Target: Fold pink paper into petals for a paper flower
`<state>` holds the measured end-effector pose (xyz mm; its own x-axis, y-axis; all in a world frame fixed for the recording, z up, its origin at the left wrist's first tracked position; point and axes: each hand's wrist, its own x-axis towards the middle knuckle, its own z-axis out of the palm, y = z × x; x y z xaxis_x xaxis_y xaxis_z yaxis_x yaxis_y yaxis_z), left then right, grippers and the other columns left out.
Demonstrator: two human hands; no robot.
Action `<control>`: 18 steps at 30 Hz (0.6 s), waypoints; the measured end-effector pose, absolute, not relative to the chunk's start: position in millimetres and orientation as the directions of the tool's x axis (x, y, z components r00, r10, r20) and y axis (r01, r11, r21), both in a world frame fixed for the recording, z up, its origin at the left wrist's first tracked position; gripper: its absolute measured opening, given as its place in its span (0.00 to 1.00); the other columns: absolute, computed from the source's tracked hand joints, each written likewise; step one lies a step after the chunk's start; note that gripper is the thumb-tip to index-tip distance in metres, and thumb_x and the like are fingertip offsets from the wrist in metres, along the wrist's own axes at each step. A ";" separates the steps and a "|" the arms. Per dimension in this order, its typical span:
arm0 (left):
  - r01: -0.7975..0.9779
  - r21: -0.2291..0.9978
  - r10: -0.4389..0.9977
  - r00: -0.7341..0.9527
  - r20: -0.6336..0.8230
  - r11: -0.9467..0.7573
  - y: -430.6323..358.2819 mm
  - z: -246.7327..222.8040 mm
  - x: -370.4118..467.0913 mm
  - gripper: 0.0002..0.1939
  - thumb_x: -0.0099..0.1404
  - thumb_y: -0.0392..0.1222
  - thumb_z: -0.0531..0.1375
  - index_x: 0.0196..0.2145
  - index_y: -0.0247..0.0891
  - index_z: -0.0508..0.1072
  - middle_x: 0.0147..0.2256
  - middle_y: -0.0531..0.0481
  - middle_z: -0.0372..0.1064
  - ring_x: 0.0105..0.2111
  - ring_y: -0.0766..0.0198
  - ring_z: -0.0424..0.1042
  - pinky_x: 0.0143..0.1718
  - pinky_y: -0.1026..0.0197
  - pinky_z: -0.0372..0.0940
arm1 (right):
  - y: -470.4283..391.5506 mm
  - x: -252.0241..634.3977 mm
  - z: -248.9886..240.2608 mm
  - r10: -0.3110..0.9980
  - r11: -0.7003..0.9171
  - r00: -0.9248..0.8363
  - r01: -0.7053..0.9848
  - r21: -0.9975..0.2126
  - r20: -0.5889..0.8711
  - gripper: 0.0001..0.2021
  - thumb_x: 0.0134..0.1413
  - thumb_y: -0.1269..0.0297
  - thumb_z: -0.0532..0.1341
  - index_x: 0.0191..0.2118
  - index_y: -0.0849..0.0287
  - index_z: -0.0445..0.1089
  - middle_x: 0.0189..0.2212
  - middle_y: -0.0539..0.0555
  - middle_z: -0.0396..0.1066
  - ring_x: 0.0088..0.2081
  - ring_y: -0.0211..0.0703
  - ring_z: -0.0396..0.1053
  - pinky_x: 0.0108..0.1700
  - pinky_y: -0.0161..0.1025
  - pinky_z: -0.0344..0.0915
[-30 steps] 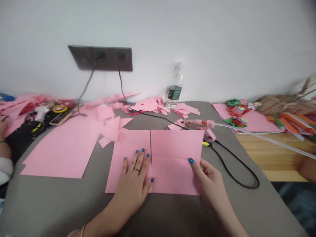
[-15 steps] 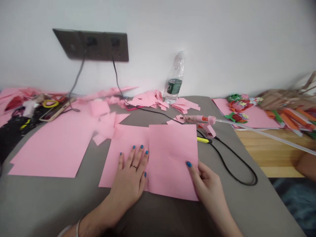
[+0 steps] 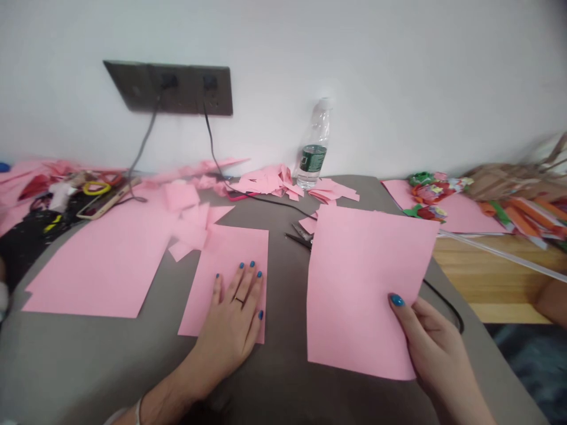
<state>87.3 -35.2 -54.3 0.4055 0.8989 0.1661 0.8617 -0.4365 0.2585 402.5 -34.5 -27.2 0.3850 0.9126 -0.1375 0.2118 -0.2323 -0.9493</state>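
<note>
My left hand (image 3: 234,307) lies flat, fingers spread, on a pink paper piece (image 3: 234,248) on the grey table (image 3: 283,389). Between thumb and fingers, my right hand (image 3: 434,342) pinches the right edge of another pink sheet (image 3: 363,283), which is slightly curved and raised over the table. A gap of bare table separates the two papers. The raised sheet hides most of the glue gun. Dark scissor tips (image 3: 297,239) show beside its left edge.
Larger pink sheets (image 3: 106,265) lie at left near a phone (image 3: 106,200). Pink scraps (image 3: 266,179), a bottle (image 3: 313,147) and cables (image 3: 212,141) are along the wall. Paper flowers (image 3: 427,192) sit at right. Another person's arm (image 3: 551,301) shows at the right edge.
The sheet in my right hand has moved right and up, away from the paper under my left hand. Scissor tips now show, while the glue gun has become covered. My left hand stays in place.
</note>
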 end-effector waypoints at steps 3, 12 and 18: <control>0.728 0.567 0.919 0.358 0.166 -0.386 -37.0 -38.7 82.4 0.26 0.75 0.37 0.45 0.69 0.35 0.57 0.69 0.37 0.53 0.70 0.48 0.49 0.68 0.34 0.39 | -32.7 376.7 -26.1 0.957 -0.193 0.252 0.186 -0.964 -0.143 0.25 0.48 0.38 0.66 0.34 0.57 0.81 0.26 0.58 0.80 0.28 0.54 0.76 0.28 0.42 0.73; 0.071 0.964 0.950 0.163 -0.264 0.256 -30.9 -13.1 80.0 0.22 0.68 0.56 0.59 0.48 0.35 0.77 0.33 0.46 0.77 0.29 0.60 0.74 0.26 0.64 0.67 | -22.2 320.3 -20.7 0.956 -0.199 -0.209 0.061 -0.978 -0.207 0.24 0.57 0.40 0.63 0.37 0.59 0.76 0.27 0.53 0.74 0.26 0.42 0.67 0.26 0.34 0.64; 0.284 0.958 0.968 0.224 -0.114 0.047 -32.0 -8.7 60.1 0.13 0.68 0.44 0.58 0.41 0.40 0.82 0.39 0.44 0.81 0.39 0.54 0.78 0.40 0.57 0.73 | -13.1 315.1 -21.4 0.969 -0.196 -0.161 -0.028 -0.980 -0.190 0.23 0.52 0.39 0.66 0.36 0.57 0.73 0.20 0.47 0.64 0.20 0.36 0.57 0.22 0.31 0.55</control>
